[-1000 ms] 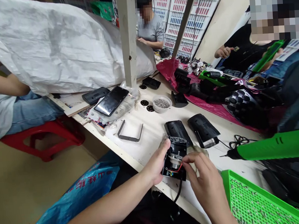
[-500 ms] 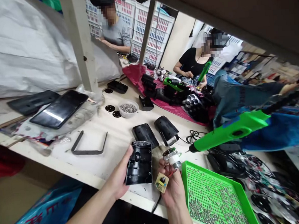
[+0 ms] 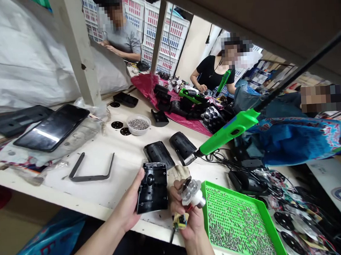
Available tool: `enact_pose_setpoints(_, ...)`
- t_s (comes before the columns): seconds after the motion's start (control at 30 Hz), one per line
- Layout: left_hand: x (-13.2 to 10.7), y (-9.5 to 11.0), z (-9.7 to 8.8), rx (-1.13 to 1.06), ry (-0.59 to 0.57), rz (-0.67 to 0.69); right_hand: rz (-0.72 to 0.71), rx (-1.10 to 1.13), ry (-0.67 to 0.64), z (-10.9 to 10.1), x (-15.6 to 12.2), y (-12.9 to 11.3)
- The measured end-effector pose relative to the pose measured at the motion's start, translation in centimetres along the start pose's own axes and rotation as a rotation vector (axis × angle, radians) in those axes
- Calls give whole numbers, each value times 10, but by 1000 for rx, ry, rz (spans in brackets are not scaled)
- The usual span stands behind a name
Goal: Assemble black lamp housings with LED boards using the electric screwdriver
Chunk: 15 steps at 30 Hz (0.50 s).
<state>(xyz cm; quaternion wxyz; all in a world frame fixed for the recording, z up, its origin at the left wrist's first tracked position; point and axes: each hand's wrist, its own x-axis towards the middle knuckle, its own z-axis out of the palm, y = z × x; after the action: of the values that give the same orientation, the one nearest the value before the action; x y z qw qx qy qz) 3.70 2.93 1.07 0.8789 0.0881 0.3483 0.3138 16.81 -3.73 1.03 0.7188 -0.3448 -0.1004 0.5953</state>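
Observation:
My left hand (image 3: 128, 202) is shut around a black plastic housing (image 3: 152, 187), whose moulded back faces up. My right hand (image 3: 187, 215) holds a clear lens module with a white core (image 3: 192, 193), and a small circuit board (image 3: 180, 220) hangs from it on red wire. The two hands are close together but not touching, just above the table's front edge. Behind them lies a beige cloth (image 3: 178, 174). Two black housing covers (image 3: 158, 153) (image 3: 182, 146) rest on the table a little farther off.
A green electric screwdriver (image 3: 228, 130) hangs on a cord over the table. A green tray of screws (image 3: 237, 223) sits to my right, beside tangled wires (image 3: 291, 212). Farther along are a bowl of metal parts (image 3: 138, 124), a black bracket (image 3: 91, 174) and co-workers.
The lens module and circuit board have come out of the housing and are now in my right hand. The housing has turned over in my left hand. The view has swung left.

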Motion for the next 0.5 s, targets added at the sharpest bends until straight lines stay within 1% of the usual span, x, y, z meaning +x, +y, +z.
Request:
enact_pose_setpoints(0.1,0,0,0,11,-14,-10,29,24,-26,1,-1,1)
enact_pose_setpoints(0.23,1,0,-1,25,-7,16,36,38,-35,-1,0,1)
enact_pose_setpoints(0.37,1,-1,-3,36,-12,32,49,14,-46,-2,1,2)
enact_pose_setpoints(0.5,1,-1,-2,20,-11,23,33,-44,-45,-1,2,1)
